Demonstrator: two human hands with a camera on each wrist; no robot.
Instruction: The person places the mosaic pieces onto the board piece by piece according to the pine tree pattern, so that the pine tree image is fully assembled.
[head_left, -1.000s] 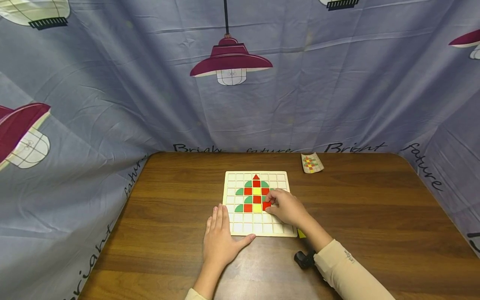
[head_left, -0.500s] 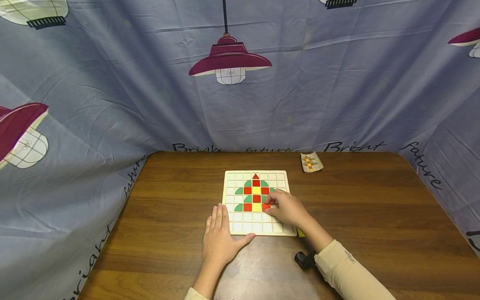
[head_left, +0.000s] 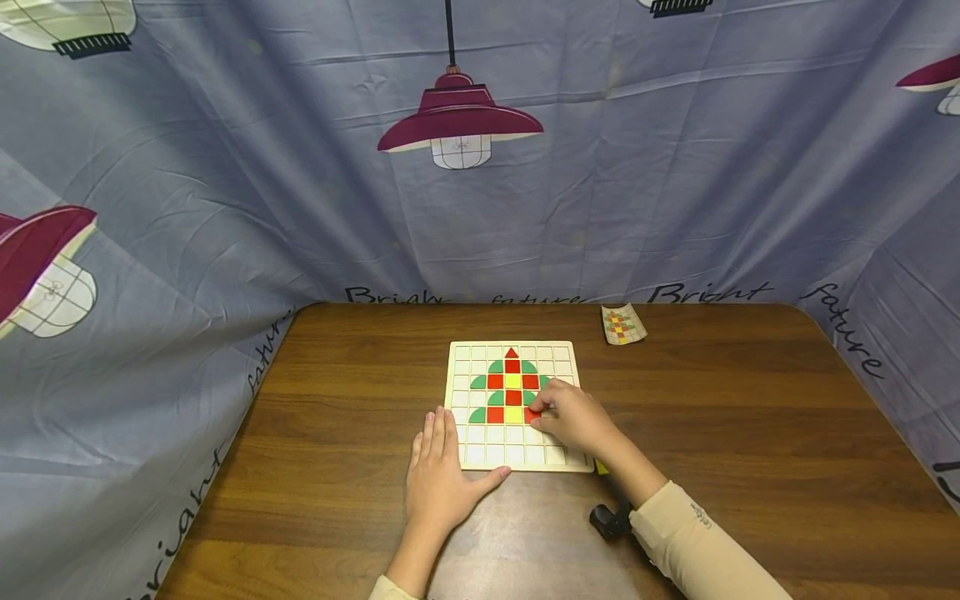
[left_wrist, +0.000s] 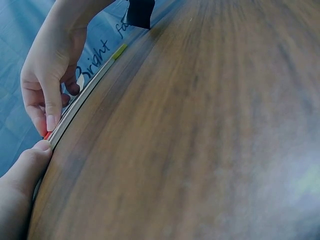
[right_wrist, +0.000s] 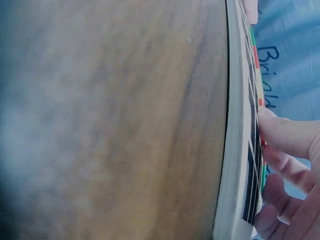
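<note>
A pale gridded board (head_left: 487,456) lies on the table, bearing red, yellow and green tiles in a tree-like pattern. Thumb and fingertips of my right hand (head_left: 573,417) pinch a red square tile (head_left: 531,416), right of the lower yellow square (head_left: 513,415). In the left wrist view a red sliver of tile (left_wrist: 47,135) shows under those fingertips. My left hand (head_left: 438,483) lies with straight fingers at the board's left edge, its thumb out along the front edge. The right fingers partly cover the green pieces on that side.
A small pattern card (head_left: 623,325) with a similar coloured design lies at the table's back right. Something yellow (head_left: 602,467) peeks out by the board's front right corner. A black device (head_left: 609,521) sits at the right wrist. Printed cloth (head_left: 465,225) hangs behind the table.
The red square tile has shifted very slightly under the right fingertips and lies flatter in its cell. The left hand keeps its place at the board.
</note>
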